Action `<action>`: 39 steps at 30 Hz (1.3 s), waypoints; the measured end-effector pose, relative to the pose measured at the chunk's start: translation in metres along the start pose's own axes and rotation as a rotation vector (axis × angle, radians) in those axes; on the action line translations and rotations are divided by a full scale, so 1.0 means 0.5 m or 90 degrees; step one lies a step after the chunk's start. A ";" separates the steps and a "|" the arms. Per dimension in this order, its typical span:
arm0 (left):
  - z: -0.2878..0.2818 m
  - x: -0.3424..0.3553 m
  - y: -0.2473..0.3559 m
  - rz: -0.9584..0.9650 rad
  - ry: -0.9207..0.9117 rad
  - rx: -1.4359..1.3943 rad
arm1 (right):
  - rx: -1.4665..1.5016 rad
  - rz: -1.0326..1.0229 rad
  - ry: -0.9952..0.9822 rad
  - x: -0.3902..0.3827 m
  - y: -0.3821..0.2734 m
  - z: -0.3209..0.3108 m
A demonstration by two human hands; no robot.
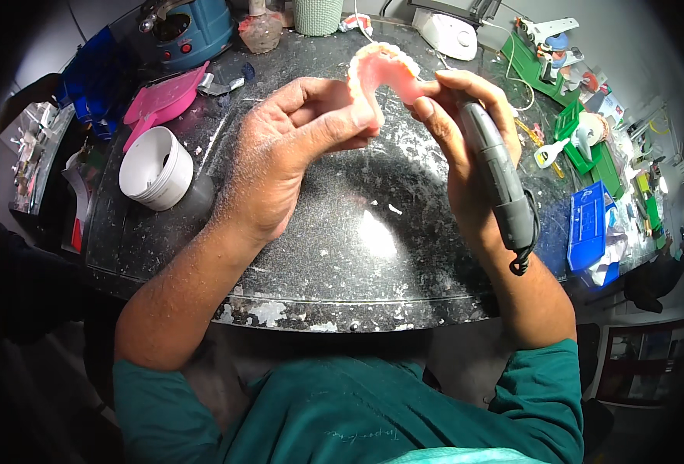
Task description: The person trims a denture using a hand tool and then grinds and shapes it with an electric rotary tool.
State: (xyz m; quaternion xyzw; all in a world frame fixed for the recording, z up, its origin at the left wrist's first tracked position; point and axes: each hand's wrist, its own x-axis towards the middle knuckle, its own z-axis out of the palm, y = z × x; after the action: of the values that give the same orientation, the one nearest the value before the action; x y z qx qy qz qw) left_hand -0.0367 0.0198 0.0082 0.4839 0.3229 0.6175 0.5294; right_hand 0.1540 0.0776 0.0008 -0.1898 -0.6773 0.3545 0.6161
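A horseshoe-shaped denture (pixel 382 65), with a pink base and pale teeth along its outer rim, is held up above the table. My left hand (pixel 284 151), dusted with white powder, pinches one end of it between thumb and fingers. At the other end, the thumb and fingertips of my right hand (pixel 466 139) touch the denture. That same hand is closed round a dark grey handpiece (pixel 498 166), which lies across the palm with its cord end pointing down toward my wrist. The handpiece's working tip is hidden by my fingers.
Left on the dark, worn table (pixel 342 282) are a white tub (pixel 173 179) and a pink dustpan (pixel 168 94). Behind stand a blue machine (pixel 203 35) and a white control box (pixel 446 36). Green trays (pixel 529 68), a blue box (pixel 587 224) and a small bottle (pixel 547 154) crowd the right.
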 end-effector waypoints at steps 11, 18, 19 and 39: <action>0.013 -0.003 0.013 -0.047 -0.129 -0.045 | -0.011 0.024 -0.026 -0.004 0.000 -0.004; -0.001 -0.002 0.006 -0.047 -0.091 -0.080 | -0.214 -0.095 0.016 0.004 -0.017 -0.013; 0.001 -0.002 0.007 -0.043 -0.087 -0.076 | -0.224 -0.140 0.022 0.008 -0.020 -0.014; 0.008 -0.002 0.005 -0.017 -0.068 -0.061 | -0.112 -0.363 -0.125 0.002 0.013 -0.004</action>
State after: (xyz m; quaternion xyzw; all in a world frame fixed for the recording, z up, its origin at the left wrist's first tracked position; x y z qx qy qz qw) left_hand -0.0337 0.0181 0.0115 0.4860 0.2704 0.5985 0.5766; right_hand 0.1549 0.0832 -0.0032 -0.0096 -0.7875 0.1237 0.6037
